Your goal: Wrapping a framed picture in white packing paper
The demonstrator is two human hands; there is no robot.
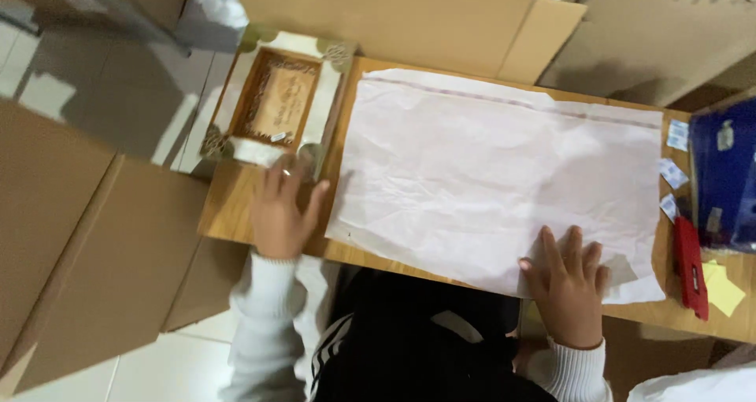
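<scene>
A large sheet of creased white tissue paper (496, 174) lies spread over a wooden table (228, 213). My right hand (568, 284) rests flat on the sheet's near right corner, fingers apart. My left hand (282, 205) reaches to the table's left end, its fingertips touching the near edge of a carved wooden picture frame (277, 103) with white border and metal corner pieces. The frame lies flat, overhanging the table's left end.
Flat and folded cardboard boxes stand behind the table (394, 16) and to the left on the tiled floor (87, 244). At the right edge are a dark blue box (724, 174), a red cutter (691, 268), yellow notes (723, 288) and small white sachets (673, 174).
</scene>
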